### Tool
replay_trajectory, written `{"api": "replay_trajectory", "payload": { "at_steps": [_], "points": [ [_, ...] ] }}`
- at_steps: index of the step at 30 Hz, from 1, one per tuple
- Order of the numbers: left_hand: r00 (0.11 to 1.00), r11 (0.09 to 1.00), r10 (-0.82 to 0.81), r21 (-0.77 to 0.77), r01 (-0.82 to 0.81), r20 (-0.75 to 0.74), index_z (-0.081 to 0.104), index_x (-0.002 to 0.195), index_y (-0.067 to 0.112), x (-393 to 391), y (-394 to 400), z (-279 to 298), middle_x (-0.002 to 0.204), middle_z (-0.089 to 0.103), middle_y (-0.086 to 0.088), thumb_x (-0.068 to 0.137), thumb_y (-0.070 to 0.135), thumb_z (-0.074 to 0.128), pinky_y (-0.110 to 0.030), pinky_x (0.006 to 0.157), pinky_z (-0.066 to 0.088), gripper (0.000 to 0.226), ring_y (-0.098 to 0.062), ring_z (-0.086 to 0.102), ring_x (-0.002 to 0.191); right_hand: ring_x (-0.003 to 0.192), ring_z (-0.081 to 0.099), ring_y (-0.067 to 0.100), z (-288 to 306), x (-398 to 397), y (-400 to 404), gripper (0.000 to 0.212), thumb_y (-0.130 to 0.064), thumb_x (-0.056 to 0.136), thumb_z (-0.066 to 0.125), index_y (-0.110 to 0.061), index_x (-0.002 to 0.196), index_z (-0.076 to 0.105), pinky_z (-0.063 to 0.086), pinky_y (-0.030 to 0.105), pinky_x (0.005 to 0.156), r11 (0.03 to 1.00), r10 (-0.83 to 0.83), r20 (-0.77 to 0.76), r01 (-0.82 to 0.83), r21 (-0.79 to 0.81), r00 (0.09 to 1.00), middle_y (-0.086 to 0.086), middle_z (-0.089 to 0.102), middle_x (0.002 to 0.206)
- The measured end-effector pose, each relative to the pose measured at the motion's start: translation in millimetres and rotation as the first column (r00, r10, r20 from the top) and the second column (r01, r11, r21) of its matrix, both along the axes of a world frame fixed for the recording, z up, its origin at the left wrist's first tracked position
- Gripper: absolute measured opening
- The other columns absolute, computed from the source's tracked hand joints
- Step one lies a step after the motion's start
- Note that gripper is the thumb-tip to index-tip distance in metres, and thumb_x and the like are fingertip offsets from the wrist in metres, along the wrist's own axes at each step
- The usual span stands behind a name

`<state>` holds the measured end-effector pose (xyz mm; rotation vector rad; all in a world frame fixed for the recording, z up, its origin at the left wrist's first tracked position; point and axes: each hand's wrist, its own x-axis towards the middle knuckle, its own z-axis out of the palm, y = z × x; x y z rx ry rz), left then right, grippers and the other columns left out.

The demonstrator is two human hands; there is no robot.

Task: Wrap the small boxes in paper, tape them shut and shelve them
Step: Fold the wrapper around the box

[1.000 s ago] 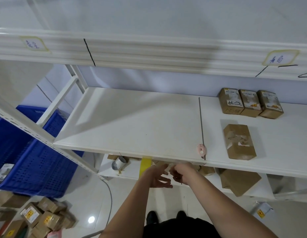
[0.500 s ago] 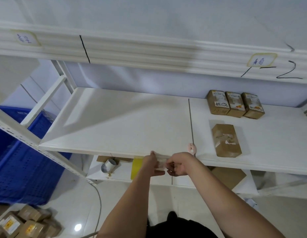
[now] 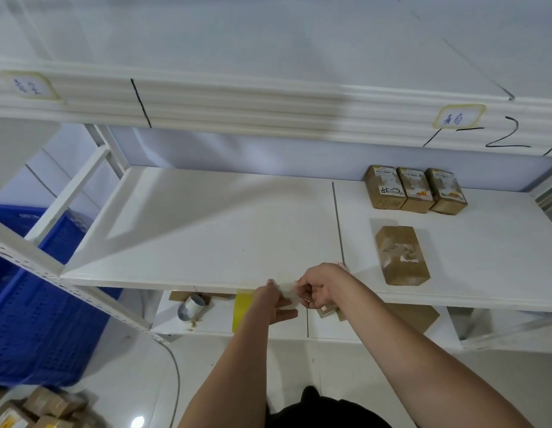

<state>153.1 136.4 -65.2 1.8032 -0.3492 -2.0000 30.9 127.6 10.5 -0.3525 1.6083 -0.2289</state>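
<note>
we're standing at the white shelf (image 3: 206, 230), both hands at its front edge, about mid-way along. the left hand (image 3: 276, 301) and right hand (image 3: 319, 287) are pinching a short strip of clear tape (image 3: 287, 292) between them, fingers curled on either end; it's see-through and blurry, so we can't tell exactly how it's held or if it's stuck to the shelf lip. on progress: three small boxes (image 3: 415, 189) w/ labels sit side by side, touching, at the back edge of the shelf's right section. a paper-wrapped box (image 3: 401, 254) lies alone nearer the front edge of that section, right of the dividing seam, taped w/ a patch showing on top. so we judge four are shelved, tho whether the front one is finally placed we can't say. what's left: more brown boxes (image 3: 43, 409) sit in a heap on the floor at bottom left, beside a blue crate (image 3: 36, 304), so plenty remain to wrap, probably. on the lower shelf (image 3: 216, 319) there's a tape roll (image 3: 191, 307) near the left end, a yellow item (image 3: 242, 310) next to it, and brown paper (image 3: 417, 318) under the right side. we guess this strip is being readied for the next box, but no box is in our hands now.
</note>
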Motion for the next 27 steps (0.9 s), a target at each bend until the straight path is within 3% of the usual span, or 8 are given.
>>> {"api": "replay_trajectory", "payload": {
  "at_steps": [7, 12, 17, 20, 23, 27],
  "points": [
    [0.999, 1.0, 0.016, -0.003, -0.016, 0.033, 0.055, 0.114, -0.004, -1.9, -4.0, 0.8, 0.093, 0.067, -0.021, 0.108, 0.036, 0.033, -0.045, 0.056, 0.06, 0.046, -0.037, 0.068, 0.07, 0.06, 0.056, 0.016, 8.8, -2.6, -8.6, 0.023, 0.007, 0.097, 0.05, -0.004, 0.079, 0.056, 0.045, 0.031, 0.062, 1.0, -0.013, 0.001, 0.013, -0.002, 1.0, 0.008, 0.061, 0.066],
    [0.999, 1.0, 0.001, 0.007, -0.001, 0.051, 0.054, 0.115, -0.003, -1.0, -2.5, 4.1, 0.096, 0.067, -0.02, 0.108, 0.037, 0.032, -0.045, 0.055, 0.06, 0.046, -0.038, 0.068, 0.069, 0.059, 0.055, 0.016, 11.5, -2.7, -10.4, 0.021, 0.006, 0.099, 0.049, -0.003, 0.082, 0.056, 0.045, 0.032, 0.064, 1.0, -0.009, -0.011, 0.009, -0.021, 1.0, 0.009, 0.062, 0.06],
    [0.999, 0.998, 0.042, 0.036, -0.043, 0.03, 0.056, 0.107, -0.005, -5.8, -5.8, 4.6, 0.103, 0.071, -0.024, 0.109, 0.036, 0.029, -0.047, 0.056, 0.058, 0.049, -0.036, 0.069, 0.069, 0.06, 0.055, 0.015, 17.7, -6.8, -8.0, 0.021, 0.004, 0.101, 0.046, -0.003, 0.083, 0.054, 0.046, 0.031, 0.063, 0.998, -0.046, 0.019, 0.047, -0.049, 0.999, 0.008, 0.058, 0.071],
    [0.998, 0.998, 0.053, 0.038, -0.054, 0.024, 0.057, 0.115, -0.005, -6.2, -8.7, 0.7, 0.104, 0.072, -0.024, 0.108, 0.035, 0.028, -0.045, 0.054, 0.059, 0.05, -0.035, 0.07, 0.07, 0.059, 0.056, 0.015, 22.4, -6.5, -4.1, 0.019, 0.008, 0.098, 0.049, -0.002, 0.083, 0.055, 0.047, 0.032, 0.062, 0.997, -0.037, -0.005, 0.036, -0.061, 0.999, 0.009, 0.059, 0.071],
    [0.997, 0.996, 0.079, 0.036, -0.079, 0.017, 0.057, 0.117, -0.007, -7.6, -9.4, -0.3, 0.103, 0.071, -0.025, 0.108, 0.031, 0.028, -0.044, 0.051, 0.059, 0.049, -0.035, 0.07, 0.066, 0.059, 0.056, 0.016, 34.2, -5.2, -3.7, 0.019, 0.01, 0.096, 0.052, -0.002, 0.082, 0.055, 0.052, 0.031, 0.061, 0.99, 0.015, -0.055, -0.023, -0.141, 0.998, 0.011, 0.059, 0.072],
    [0.994, 0.993, 0.104, 0.059, -0.101, -0.037, 0.054, 0.113, -0.01, -4.7, -8.7, 17.5, 0.091, 0.07, -0.027, 0.106, 0.017, 0.03, -0.044, 0.048, 0.058, 0.037, -0.036, 0.069, 0.067, 0.059, 0.054, 0.017, 72.8, -7.2, -12.6, 0.004, 0.008, 0.093, 0.058, 0.007, 0.09, 0.06, 0.057, 0.03, 0.075, 0.934, 0.112, -0.111, -0.143, -0.327, 0.987, 0.015, 0.062, 0.075]
  ]
}}
